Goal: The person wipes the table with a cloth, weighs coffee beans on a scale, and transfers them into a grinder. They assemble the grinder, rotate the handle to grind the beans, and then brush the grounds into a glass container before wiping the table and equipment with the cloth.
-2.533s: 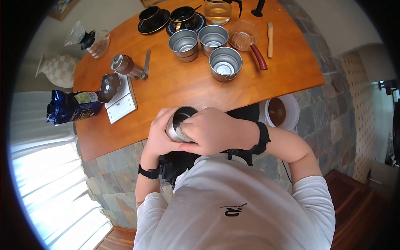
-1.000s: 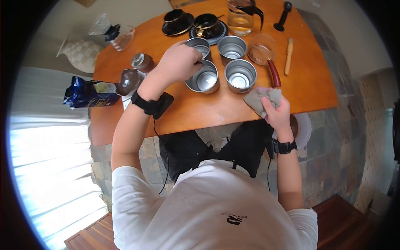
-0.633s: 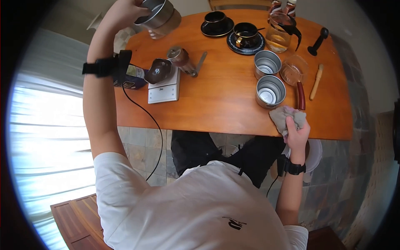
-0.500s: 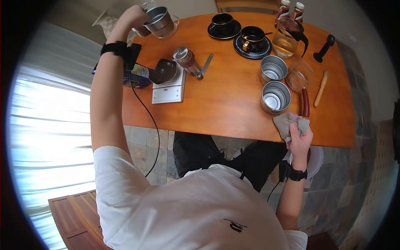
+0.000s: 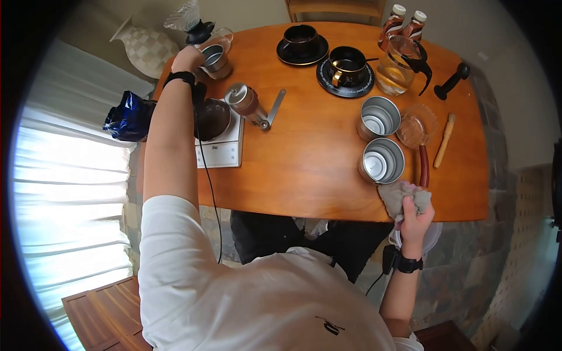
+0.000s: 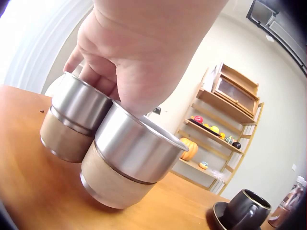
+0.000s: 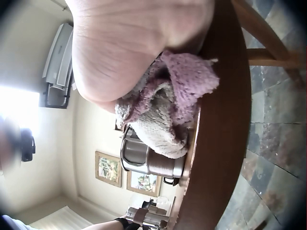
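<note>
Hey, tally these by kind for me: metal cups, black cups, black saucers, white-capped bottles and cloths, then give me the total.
Metal cups: 4, two of them at the left hand
Black cups: 2
Black saucers: 2
White-capped bottles: 2
Cloth: 1, held in the right hand
Total: 11

Two steel cups [image 6: 132, 148] sit together, apparently on the table [image 5: 304, 164], and a grey-pink cloth [image 5: 395, 198] is crumpled.

Free tabletop [image 5: 304, 175] separates scale [image 5: 227, 156] from cloth [image 5: 392, 198].
</note>
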`<state>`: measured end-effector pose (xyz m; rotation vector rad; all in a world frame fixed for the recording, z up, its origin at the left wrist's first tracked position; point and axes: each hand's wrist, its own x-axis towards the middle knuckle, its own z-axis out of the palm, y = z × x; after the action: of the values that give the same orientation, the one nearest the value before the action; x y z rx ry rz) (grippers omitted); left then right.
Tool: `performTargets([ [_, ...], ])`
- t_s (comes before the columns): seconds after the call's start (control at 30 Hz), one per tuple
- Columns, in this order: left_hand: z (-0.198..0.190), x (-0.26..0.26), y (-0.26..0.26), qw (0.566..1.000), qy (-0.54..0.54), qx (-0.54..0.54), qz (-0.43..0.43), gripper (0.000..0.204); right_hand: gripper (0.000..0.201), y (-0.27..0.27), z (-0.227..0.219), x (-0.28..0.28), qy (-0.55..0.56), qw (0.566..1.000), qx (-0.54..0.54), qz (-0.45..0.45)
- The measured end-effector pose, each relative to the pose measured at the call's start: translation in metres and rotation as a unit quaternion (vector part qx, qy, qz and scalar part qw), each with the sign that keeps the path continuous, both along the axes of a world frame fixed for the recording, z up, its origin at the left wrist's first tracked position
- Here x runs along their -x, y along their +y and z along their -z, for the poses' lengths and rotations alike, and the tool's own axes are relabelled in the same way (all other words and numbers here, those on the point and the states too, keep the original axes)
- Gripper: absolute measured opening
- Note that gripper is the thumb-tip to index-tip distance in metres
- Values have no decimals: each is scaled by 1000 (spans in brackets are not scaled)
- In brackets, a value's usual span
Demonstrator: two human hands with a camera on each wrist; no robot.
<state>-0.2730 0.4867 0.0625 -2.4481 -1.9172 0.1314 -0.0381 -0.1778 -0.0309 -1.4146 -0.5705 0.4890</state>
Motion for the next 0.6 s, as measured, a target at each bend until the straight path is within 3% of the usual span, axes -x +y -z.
performTargets([
  [0.33, 4, 20, -8, 1000, -8, 15, 9, 38, 25, 1, 2, 1, -8, 1000, -17, 6],
  [0.4, -5, 20, -23, 989, -146, 5, -39, 44, 25, 1, 0, 1, 14, 1000, -16, -3],
  [0.43, -5, 24, -14, 989, -143, 3, -38, 44, 25, 1, -1, 1, 16, 1000, -18, -2],
  [0.53, -8, 36, 11, 990, -130, -40, 35, 49, 24, 0, -3, 2, 2, 1000, 10, 2],
  [0.6, -27, 36, 16, 982, -99, -153, 53, 51, 25, 2, -3, 2, -13, 1000, -6, -1],
])
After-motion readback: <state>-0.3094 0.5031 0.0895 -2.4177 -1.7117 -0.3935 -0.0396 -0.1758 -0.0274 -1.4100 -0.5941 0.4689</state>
